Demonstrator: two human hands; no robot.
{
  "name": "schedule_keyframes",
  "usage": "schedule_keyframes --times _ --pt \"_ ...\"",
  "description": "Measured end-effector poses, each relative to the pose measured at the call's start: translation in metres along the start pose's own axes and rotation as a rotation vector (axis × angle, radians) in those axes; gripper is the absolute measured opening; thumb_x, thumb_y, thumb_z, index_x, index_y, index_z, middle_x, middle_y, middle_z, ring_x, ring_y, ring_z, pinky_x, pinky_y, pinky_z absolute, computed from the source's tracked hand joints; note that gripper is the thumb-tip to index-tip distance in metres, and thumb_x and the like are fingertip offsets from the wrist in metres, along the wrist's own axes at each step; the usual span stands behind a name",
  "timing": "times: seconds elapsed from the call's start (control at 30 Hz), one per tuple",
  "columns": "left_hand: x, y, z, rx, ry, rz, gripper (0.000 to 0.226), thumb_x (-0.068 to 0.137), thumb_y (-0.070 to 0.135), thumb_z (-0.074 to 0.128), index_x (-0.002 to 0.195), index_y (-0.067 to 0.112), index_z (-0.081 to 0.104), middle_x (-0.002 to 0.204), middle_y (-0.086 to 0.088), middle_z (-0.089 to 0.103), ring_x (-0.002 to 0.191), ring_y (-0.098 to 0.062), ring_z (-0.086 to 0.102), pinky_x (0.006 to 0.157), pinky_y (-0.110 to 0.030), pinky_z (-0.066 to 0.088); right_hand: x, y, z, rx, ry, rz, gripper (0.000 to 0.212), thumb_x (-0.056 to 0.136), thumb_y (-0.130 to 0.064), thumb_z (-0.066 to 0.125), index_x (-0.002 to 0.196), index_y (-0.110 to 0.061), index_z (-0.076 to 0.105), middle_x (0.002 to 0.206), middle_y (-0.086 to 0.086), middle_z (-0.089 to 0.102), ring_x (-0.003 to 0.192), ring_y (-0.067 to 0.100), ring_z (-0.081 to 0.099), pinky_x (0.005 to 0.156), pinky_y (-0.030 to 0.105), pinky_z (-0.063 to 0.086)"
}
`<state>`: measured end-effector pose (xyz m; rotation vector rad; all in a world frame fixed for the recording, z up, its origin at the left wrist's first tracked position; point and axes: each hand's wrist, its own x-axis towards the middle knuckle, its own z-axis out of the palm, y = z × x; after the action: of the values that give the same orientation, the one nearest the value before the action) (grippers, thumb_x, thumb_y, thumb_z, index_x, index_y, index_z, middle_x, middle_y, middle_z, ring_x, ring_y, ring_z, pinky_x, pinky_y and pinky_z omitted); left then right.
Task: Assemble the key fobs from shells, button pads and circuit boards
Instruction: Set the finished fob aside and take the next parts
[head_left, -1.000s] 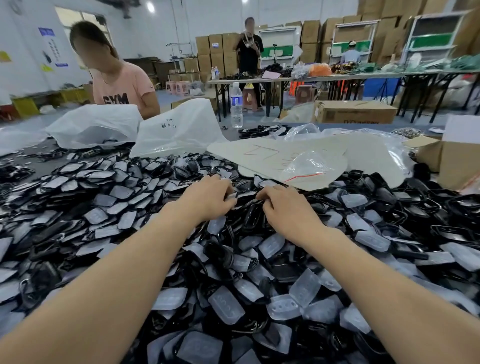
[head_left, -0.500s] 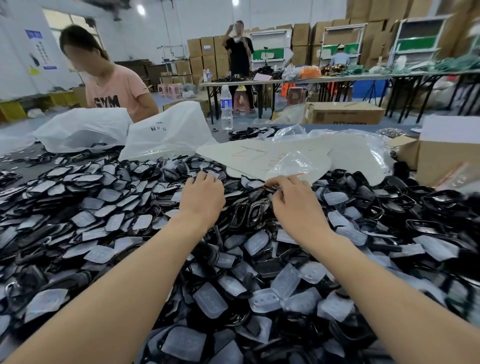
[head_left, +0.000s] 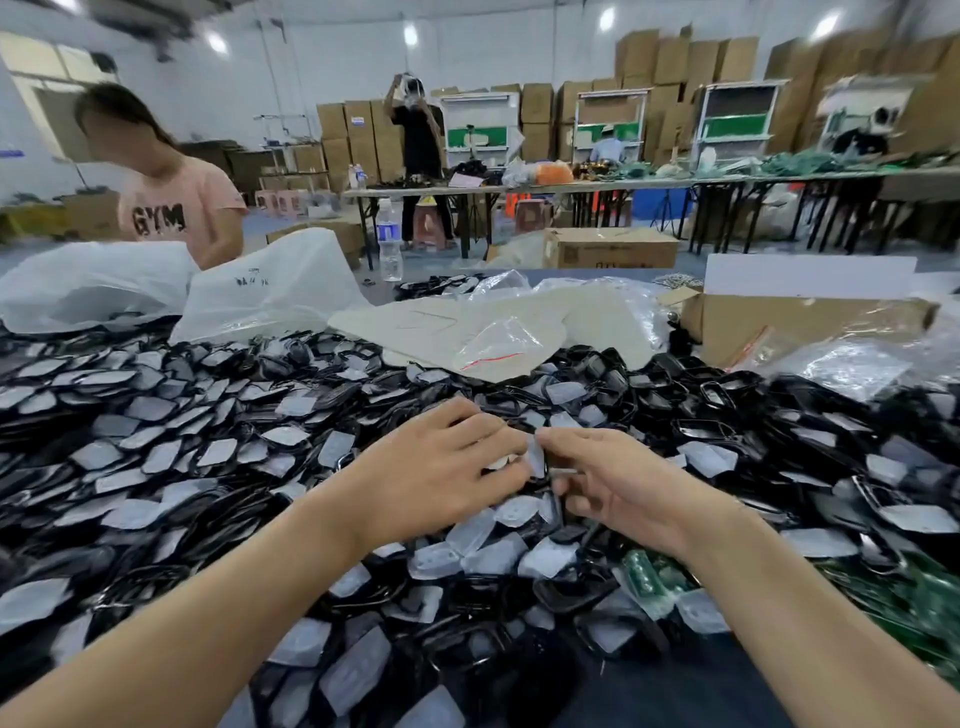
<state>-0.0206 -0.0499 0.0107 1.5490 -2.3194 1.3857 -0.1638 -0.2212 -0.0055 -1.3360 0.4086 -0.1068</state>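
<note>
Standing by the table (head_left: 654, 691), I am watching the person's two hands meeting over the middle of the heap of parts (head_left: 218, 447). The left hand (head_left: 441, 480) is curling its fingers in, and the right hand (head_left: 628, 493) is doing the same from the other side. Both are pinching one translucent button pad (head_left: 535, 458) by its edges, held just above the pile. A black shell (head_left: 546, 479) is showing right under the pad, touching it. I cannot tell which hand is carrying that shell.

All around them black shells and pale pads are lying mixed and overlapping. The green circuit boards (head_left: 649, 577) are sitting near the right forearm, with more of them at the table's right edge.

By the look of it, the pad is going to be light, soft and floppy. It is likely to buckle if squeezed in the middle, so taking it by the rim with the fingertips seems right. The shell looks stiff, glossy and probably slippery, so gripping it across its long sides should steady it. The boards look thin and rigid, and I would be lifting them by their edges.

Beyond the heap, white plastic bags (head_left: 280, 291) and a cardboard box (head_left: 779, 322) are standing. Another worker in a pink shirt (head_left: 179, 208) is bending over the far side.
</note>
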Motion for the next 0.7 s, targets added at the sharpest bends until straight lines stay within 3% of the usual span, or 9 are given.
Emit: schedule_keyframes --times 0.1,0.17,0.23,0.33,0.4,0.57,0.7 --pt "0.016 0.017 -0.003 -0.01 0.029 0.057 0.024 0.1 0.001 0.049 0.109 0.015 0.066 0.116 -0.005 0.059 0.099 -0.022 0.059 0.091 -0.036 0.049 -0.025 0.008 -0.013 0.017 0.03 -0.038 0.024 0.098 -0.019 0.065 0.114 -0.002 0.073 0.076 -0.001 0.067 0.058 0.006 0.058 0.048 0.017 0.046" --pt "0.023 0.029 -0.001 -0.037 0.023 -0.02 0.022 0.096 0.007 0.059 0.115 0.017 0.065 0.122 -0.005 0.056 0.104 -0.022 0.057 0.094 -0.035 0.047 -0.038 0.012 -0.02 0.068 0.107 -0.077 0.022 0.099 -0.013 0.063 0.114 0.001 0.07 0.074 0.0 0.067 0.058 0.007 0.059 0.051 0.017 0.049" --pt "0.032 0.052 0.001 -0.228 0.054 -0.33 0.023 0.097 0.021 0.063 0.12 0.018 0.065 0.118 -0.001 0.06 0.103 -0.019 0.058 0.093 -0.031 0.048 -0.048 0.018 -0.027 0.147 0.227 -0.117 0.019 0.098 -0.008 0.063 0.113 0.004 0.067 0.07 0.002 0.066 0.057 0.008 0.06 0.054 0.017 0.052" --pt "0.058 0.094 -0.004 -0.959 0.072 -1.111 0.022 0.102 0.041 0.052 0.121 0.035 0.06 0.101 0.02 0.061 0.092 -0.002 0.059 0.079 -0.014 0.046 -0.057 0.027 -0.033 0.255 0.385 -0.193 0.011 0.097 -0.003 0.063 0.106 0.001 0.065 0.064 0.001 0.067 0.053 0.008 0.062 0.052 0.017 0.053" --pt "0.076 0.114 0.003 -1.288 0.06 -1.376 0.018 0.1 0.045 0.052 0.114 0.038 0.06 0.095 0.017 0.067 0.083 0.001 0.062 0.074 -0.015 0.049 -0.059 0.033 -0.036 0.312 0.467 -0.244 0.004 0.097 -0.003 0.063 0.1 -0.002 0.065 0.061 0.001 0.067 0.051 0.008 0.062 0.052 0.017 0.054" --pt "0.105 0.138 0.019 -1.461 0.182 -1.478 0.009 0.101 0.026 0.058 0.102 0.022 0.066 0.08 0.006 0.072 0.068 -0.004 0.066 0.064 -0.026 0.053 -0.06 0.05 -0.044 0.344 0.588 -0.329 0.011 0.098 -0.009 0.064 0.108 -0.005 0.066 0.073 0.005 0.073 0.06 0.012 0.067 0.059 0.019 0.056" --pt "0.107 0.138 0.031 -1.48 0.207 -1.465 0.009 0.101 0.019 0.058 0.098 0.021 0.066 0.073 0.008 0.07 0.065 -0.005 0.064 0.061 -0.027 0.054 -0.062 0.055 -0.051 0.289 0.556 -0.371 0.015 0.099 -0.013 0.063 0.113 -0.009 0.067 0.091 0.014 0.073 0.07 0.017 0.071 0.065 0.022 0.058"
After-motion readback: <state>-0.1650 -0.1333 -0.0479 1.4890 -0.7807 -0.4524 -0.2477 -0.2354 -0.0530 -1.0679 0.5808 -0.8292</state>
